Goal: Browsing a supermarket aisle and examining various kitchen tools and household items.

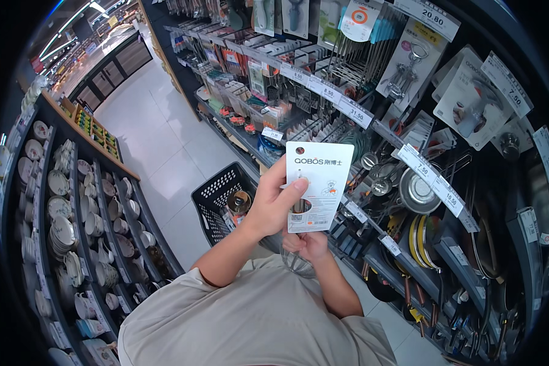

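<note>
A white cardboard product card, printed on the side facing me, stands upright in front of my chest. My left hand grips its left edge, the thumb lying across the printed face. Just below the card is my right hand, its fingers curled around the upper part of a wire whisk; the wire loops hang against my shirt. The card hides part of the whisk and some of my fingers, so how the two are joined cannot be told.
A black plastic shopping basket with a round metal item and packages stands beyond my left forearm. Shelves of ceramic bowls and cups line the left. Hanging utensils, strainers and pans fill the right rack, close to my right arm. A tiled aisle runs between.
</note>
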`<move>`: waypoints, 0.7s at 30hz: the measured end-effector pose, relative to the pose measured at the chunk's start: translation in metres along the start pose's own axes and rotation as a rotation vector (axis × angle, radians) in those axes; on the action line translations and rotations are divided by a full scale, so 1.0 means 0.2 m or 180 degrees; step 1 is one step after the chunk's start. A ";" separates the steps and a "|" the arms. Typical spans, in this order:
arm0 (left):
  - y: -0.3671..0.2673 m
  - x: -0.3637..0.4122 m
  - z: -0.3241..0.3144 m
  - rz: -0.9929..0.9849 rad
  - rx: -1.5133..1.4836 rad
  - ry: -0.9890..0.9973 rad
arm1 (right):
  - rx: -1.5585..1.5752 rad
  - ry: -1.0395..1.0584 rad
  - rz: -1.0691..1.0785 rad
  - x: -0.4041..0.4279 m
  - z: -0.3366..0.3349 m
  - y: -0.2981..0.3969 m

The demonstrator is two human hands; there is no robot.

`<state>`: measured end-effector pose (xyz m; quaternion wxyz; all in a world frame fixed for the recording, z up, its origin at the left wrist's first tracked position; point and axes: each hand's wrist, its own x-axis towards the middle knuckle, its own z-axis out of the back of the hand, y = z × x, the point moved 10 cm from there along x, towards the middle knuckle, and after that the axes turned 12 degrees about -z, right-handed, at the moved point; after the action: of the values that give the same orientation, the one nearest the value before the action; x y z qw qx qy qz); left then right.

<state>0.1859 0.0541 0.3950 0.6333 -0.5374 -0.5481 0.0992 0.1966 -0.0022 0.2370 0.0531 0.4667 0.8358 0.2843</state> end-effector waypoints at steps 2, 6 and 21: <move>0.03 -0.01 0.02 0.0111 -0.0124 0.0070 | -0.0010 0.0068 0.0019 0.00 -0.01 0.00; 0.06 -0.03 0.01 0.0305 -0.0303 0.0084 | -0.0091 0.0151 0.0066 0.00 -0.02 0.00; 0.07 -0.01 0.05 0.0074 -0.0237 -0.0305 | -0.0036 0.0013 0.0091 0.00 0.04 0.00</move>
<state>0.1838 0.0640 0.3819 0.5847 -0.5615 -0.5747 0.1117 0.2003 0.0019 0.2301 0.0500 0.4777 0.8275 0.2906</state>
